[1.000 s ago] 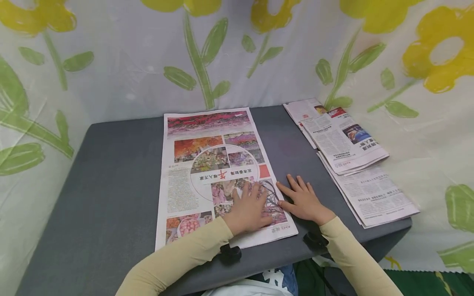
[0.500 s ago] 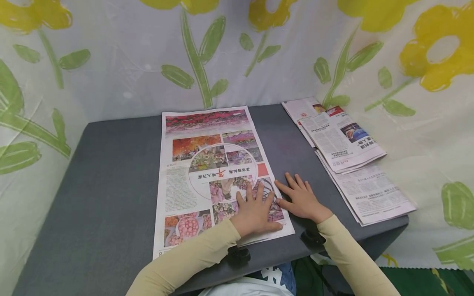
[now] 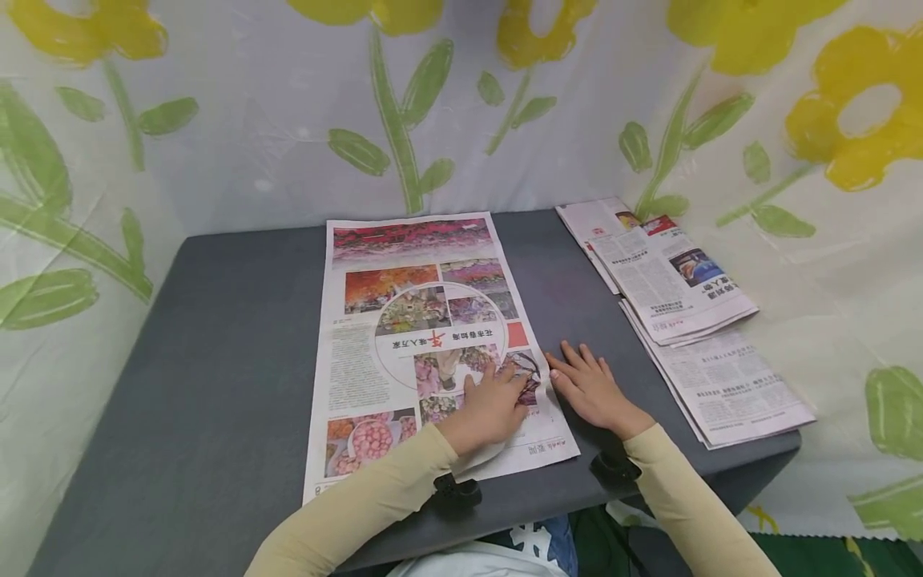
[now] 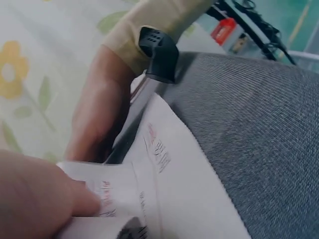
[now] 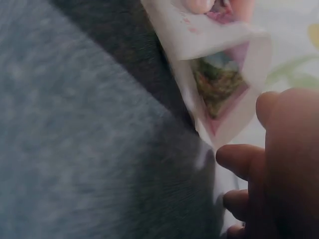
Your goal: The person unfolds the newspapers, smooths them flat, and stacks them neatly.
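A broadsheet newspaper [image 3: 364, 365] with flower photos lies on the grey table, upside down to the head view. Over its lower right part, my left hand [image 3: 490, 409] pinches the top page with bent fingers. That page's near right corner is drawn back, and another printed page shows beneath. My right hand [image 3: 597, 394] rests with spread fingers at the paper's right edge. In the left wrist view the left thumb [image 4: 40, 194] is against the curled paper [image 4: 174, 179]. The right wrist view has the page's edge bent up [image 5: 219, 84] beside my right fingers [image 5: 239, 159].
More folded newspapers [image 3: 671, 280] lie overlapped at the table's right side. The grey table top [image 3: 216, 361] extends to the left. A flower-patterned sheet [image 3: 252, 120] hangs behind and to the right. Each wrist wears a black device [image 3: 613, 466].
My left hand first lay spread on the page and slid slightly right; now its fingers are drawn in and the page corner is pulled back. The right hand stays by the edge.
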Demonstrator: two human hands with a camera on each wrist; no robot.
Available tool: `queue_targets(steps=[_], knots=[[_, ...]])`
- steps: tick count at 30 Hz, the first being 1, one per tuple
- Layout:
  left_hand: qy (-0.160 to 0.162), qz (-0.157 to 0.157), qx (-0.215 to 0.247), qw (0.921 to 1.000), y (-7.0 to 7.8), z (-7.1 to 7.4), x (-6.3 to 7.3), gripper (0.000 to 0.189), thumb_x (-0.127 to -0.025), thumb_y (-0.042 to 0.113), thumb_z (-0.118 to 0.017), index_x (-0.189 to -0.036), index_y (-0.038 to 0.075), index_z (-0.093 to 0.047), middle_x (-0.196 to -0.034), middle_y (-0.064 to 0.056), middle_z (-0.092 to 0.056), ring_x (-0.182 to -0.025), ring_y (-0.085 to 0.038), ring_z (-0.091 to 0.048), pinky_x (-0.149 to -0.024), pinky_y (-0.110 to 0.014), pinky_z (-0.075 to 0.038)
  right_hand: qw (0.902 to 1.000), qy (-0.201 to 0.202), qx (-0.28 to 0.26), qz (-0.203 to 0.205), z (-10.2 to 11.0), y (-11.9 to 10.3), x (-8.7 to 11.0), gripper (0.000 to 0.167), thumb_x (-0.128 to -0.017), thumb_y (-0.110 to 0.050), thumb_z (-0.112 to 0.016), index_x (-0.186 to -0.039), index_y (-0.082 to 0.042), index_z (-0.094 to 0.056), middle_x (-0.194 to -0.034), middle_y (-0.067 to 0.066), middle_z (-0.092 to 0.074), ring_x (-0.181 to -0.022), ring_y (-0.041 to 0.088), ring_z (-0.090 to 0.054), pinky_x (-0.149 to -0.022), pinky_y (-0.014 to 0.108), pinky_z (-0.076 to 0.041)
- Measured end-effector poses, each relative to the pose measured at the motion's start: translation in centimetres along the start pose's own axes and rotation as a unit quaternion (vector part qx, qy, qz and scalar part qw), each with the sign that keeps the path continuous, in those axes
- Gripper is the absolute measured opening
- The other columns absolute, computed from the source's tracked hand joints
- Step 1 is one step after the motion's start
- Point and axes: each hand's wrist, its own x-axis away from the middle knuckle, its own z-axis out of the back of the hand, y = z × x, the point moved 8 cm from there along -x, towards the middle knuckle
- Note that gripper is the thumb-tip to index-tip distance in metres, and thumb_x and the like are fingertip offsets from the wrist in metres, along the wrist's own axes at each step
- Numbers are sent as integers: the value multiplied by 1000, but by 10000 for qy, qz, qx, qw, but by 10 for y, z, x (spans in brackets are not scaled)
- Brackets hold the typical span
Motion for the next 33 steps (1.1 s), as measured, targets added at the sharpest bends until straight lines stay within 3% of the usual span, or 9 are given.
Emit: queue_targets(steps=[4, 9, 10, 13, 16, 19, 21, 28, 33], knots=[[574, -304, 1051, 9923, -7, 17, 3, 48, -103, 16, -53, -150, 8, -51, -145, -15, -61, -125, -40, -62, -100, -60, -49, 9999, -36, 43, 122, 1, -4, -3, 54, -106, -32, -48, -151, -3, -48, -161, 32, -32, -149, 61, -20, -113, 81, -16], [1238, -371, 2296, 9647, -23, 46, 16, 48, -102, 15, -54, -150, 5, -51, -127, -19, -71, -86, -35, -68, -80, -43, -54, 9971, -462, 194, 575, -2, -28, -7, 67, -96, -35, -66, -153, -6, -46, -162, 34, -28, -147, 64, -21, -111, 80, -23], [1399, -303, 2462, 9586, -27, 53, 21, 49, -102, 16, -54, -150, 6, -51, -131, -18, -69, -96, -31, -70, -86, -41, -55, 9960, -570, 199, 652, -3, -34, -8, 70, -94, -37, -69, -153, -6, -46, -163, 33, -27, -148, 63, -20, -112, 80, -23], [1890, -136, 3158, 9297, -40, 81, 38, 49, -102, 16, -56, -149, 7, -52, -132, -17, -69, -95, -29, -67, -85, -39, -54, 9915, -881, 296, 914, -6, -53, -11, 76, -92, -41, -72, -156, -8, -43, -165, 31, -24, -150, 61, -18, -113, 78, -22], [2411, -3, 3951, 8864, -56, 110, 61, 48, -101, 10, -56, -149, 5, -52, -137, -18, -66, -105, -24, -65, -89, -28, -54, 9866, -1140, 322, 1121, -12, -68, -14, 79, -93, -44, -71, -158, -10, -40, -167, 28, -21, -152, 58, -15, -116, 76, -20], [2941, 47, 4799, 8266, -77, 137, 87, 47, -101, 2, -53, -148, -2, -50, -140, -19, -62, -115, -17, -62, -93, -17, -52, 9831, -1308, 303, 1246, -19, -77, -19, 80, -95, -47, -68, -159, -11, -37, -168, 27, -18, -153, 57, -13, -118, 74, -19], [3335, 116, 5407, 7722, -92, 151, 106, 44, -102, -2, -49, -146, -5, -51, -134, -14, -65, -116, -11, -60, -94, -15, -51, 9815, -1368, 330, 1297, -24, -81, -23, 80, -95, -49, -66, -160, -12, -35, -168, 27, -17, -153, 57, -13, -119, 73, -19], [4907, -225, 6789, 5458, -149, 184, 186, 22, -102, -2, -52, -120, 1, -64, -110, -5, -68, -103, -13, -65, -88, -23, -56, 9792, -1532, 614, 1176, -37, -79, -31, 82, -95, -53, -65, -161, -15, -33, -170, 25, -13, -156, 52, -6, -121, 72, -15], [5476, -744, 7234, 4139, -195, 189, 237, 33, -104, -4, -47, -136, -5, -52, -132, -16, -60, -123, -22, -59, -95, -28, -52, 9796, -1554, 663, 1093, -33, -78, -31, 83, -95, -53, -65, -162, -16, -31, -171, 22, -11, -157, 50, -4, -121, 71, -13]])
